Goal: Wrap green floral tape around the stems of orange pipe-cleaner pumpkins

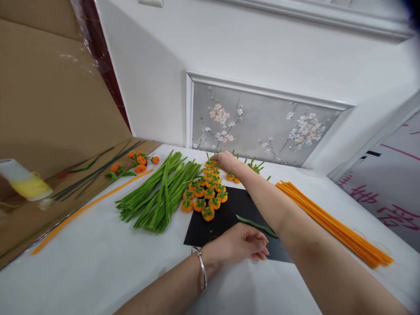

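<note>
My right hand (225, 161) reaches to the back end of a cluster of orange flower heads with green tops (208, 213); its fingertips are at the rearmost flowers, and whether it grips one is too small to tell. My left hand (244, 242) is over the front of a black mat (200, 229), palm turned sideways with fingers loosely curled and partly apart, holding nothing visible. Just beyond it a green leaf-like strip (257, 225) lies on the mat. Left of the flowers is a large pile of green stems (157, 197).
Orange stems (334, 223) lie in a bundle at the right. More orange blooms (140, 161) and one long orange stem (88, 208) are at the left, near a white and yellow roll (26, 179). A wall stands behind the white table (82, 267).
</note>
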A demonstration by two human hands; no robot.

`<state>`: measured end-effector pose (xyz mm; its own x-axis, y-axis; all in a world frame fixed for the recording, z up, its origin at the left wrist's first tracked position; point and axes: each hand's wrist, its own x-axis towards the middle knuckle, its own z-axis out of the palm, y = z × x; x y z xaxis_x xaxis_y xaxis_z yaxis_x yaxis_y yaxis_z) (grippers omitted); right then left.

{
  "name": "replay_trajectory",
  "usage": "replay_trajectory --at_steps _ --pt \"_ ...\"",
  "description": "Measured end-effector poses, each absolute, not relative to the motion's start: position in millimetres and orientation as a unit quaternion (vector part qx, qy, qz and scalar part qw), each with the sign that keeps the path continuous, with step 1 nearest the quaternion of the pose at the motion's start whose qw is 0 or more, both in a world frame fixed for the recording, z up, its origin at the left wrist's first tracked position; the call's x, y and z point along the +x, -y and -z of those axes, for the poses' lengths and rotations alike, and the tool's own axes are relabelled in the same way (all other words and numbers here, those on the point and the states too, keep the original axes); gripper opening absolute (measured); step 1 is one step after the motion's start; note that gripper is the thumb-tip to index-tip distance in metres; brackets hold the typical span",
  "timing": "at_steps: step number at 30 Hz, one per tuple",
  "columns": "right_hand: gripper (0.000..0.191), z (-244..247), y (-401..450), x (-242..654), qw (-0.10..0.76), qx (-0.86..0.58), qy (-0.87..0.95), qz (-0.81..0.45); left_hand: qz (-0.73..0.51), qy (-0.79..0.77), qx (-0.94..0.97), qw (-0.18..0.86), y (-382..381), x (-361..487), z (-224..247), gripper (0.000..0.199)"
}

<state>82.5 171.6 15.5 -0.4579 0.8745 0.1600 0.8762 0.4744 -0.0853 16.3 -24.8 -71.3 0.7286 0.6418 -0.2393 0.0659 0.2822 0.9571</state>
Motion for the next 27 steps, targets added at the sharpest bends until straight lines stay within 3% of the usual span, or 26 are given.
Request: replay_trajectory --at_steps 7,12,20,24,27 --pt "0.030 -55.6 -109.3 138.9 0.200 -0.543 0.815 0.018 -0.191 -0.314 0.582 0.725 22.1 14.4 67.7 0.044" --pt "0.024 -44.6 -51.9 199.1 0.337 -0.597 0.726 -0.045 -0.185 -0.336 0.598 0.704 22.7 15.4 63.7 0.031" --pt "0.024 15.0 -34.5 227.3 0.304 -0.694 0.652 -0.032 -0.182 -0.334 0.650 0.658 22.8 13.0 57.0 0.031" --pt "0.028 28.1 -42.8 215.1 0.280 -0.718 0.638 -0.014 -0.186 -0.340 0.651 0.653 22.4 13.0 56.8 0.034" --pt "0.020 30.2 -45.7 210.4 0.274 -0.727 0.630 -0.013 -0.200 -0.344 0.614 0.682 21.3 13.4 56.7 0.033"
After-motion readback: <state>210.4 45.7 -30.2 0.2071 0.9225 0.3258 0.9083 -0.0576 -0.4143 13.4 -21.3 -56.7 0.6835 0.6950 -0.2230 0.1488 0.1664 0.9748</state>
